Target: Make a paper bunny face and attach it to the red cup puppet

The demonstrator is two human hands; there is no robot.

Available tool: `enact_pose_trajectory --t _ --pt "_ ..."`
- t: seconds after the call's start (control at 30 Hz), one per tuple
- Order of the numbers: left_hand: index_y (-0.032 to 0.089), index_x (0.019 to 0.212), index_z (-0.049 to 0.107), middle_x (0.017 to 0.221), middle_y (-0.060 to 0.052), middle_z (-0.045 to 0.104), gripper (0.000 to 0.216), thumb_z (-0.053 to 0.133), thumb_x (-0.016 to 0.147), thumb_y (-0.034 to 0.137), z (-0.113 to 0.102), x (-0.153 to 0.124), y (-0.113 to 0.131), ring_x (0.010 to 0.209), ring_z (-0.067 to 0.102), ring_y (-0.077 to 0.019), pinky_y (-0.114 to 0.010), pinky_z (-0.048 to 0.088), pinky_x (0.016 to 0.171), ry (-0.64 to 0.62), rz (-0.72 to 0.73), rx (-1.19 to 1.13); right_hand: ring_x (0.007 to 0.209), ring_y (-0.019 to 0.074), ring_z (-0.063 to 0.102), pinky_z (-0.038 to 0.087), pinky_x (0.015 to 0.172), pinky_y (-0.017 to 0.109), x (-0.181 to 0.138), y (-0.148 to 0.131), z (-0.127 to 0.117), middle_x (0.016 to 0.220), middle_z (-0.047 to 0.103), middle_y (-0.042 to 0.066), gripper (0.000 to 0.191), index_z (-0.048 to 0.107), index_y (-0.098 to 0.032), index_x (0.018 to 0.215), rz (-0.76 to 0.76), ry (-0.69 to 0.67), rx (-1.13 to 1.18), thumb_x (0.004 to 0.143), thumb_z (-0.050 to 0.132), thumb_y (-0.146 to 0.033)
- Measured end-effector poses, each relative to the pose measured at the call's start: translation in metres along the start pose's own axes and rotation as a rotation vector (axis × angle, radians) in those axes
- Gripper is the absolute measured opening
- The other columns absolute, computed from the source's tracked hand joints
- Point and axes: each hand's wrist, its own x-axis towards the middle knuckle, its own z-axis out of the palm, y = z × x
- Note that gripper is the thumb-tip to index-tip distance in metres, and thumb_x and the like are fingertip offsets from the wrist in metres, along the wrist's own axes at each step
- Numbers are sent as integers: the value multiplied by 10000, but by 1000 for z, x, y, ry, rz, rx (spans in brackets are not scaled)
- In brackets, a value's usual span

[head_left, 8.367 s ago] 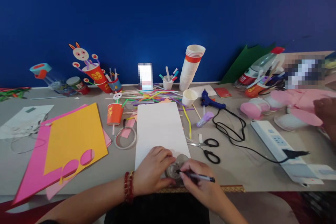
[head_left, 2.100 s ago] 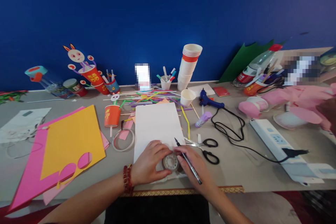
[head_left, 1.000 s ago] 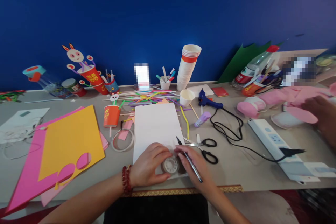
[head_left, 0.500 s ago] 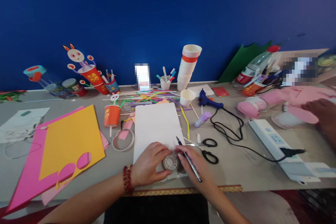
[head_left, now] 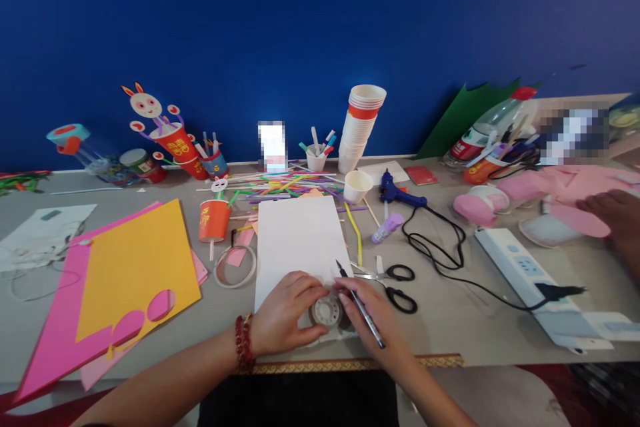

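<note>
1. In the head view, the transparent-tape roll sat at the near end of the white paper sheet, just in front of the person and between both hands.
2. The left hand was closed round the roll's left side, thumb on the near edge and fingertips on the far edge. Doing this step well seemed to call for light, even pressure from both sides, so that the roll lay flat and did not skate over the paper.
3. The right hand was clamped on a black pen, its fingertips close to the roll's right rim; whether they pressed on it could not be told. The nib pointed away from the body, above the sheet's outline. A stray mark was the likely risk, so it was best kept clear of the paper while the fingers worked at the roll.
4. As for pose, the left forearm, with a red bead bracelet at the wrist, came in low from the left, palm side turned towards the roll. The right forearm slanted in from the lower right, wrist over the table, well short of the scissors.
</note>
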Motion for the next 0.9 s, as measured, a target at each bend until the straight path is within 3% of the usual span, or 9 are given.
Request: enact_pose_trajectory --t 0.3,0.4,0.47,0.57,0.67,0.9 --pt "178 1228 551 1185 -106 618 491 706 798 359 0 0 1 1091 546 -254 -401 437 994 -14 -19 -7 1053 255 659 512 949 433 -2 2 3 1147 691 97 275 591 -245 1214 74 26 99 993 460 -343" --pt "193 1228 548 1171 -102 620 481 696 806 371 0 1 1 1075 549 -254 -406 439 981 -18 -26 -14 956 227 680 548 864 387 -4 -3 -2 1116 690 108 317 501 -227 1286 107 83 264 995 452 -342" --pt "199 1233 545 1161 -101 619 488 695 806 381 0 1 0 1068 549 -254 -407 438 976 -24 -32 -24 817 196 680 561 743 321 -4 -11 -9 979 706 81 253 515 -216 1214 94 90 345 994 444 -318" --pt "201 1231 550 1160 -97 616 496 707 797 382 0 1 -1 1071 546 -252 -399 434 973 -31 -44 -42 678 169 626 500 630 268 -1 -23 -22 766 665 25 142 617 -210 989 -41 -7 242 950 488 -255" --pt "203 1228 557 1162 -92 612 493 715 791 366 1 1 -1 1064 541 -246 -390 433 966 -28 -53 -49 645 157 586 446 610 257 5 -31 -28 705 627 11 115 643 -196 857 -145 -75 114 883 531 -198" --pt "205 1213 560 1138 -78 619 499 732 777 376 1 1 0 1076 521 -245 -393 421 986 -27 -52 -46 635 143 542 381 606 244 16 -28 -22 651 573 -17 138 569 -195 729 -99 -224 35 849 506 -166"
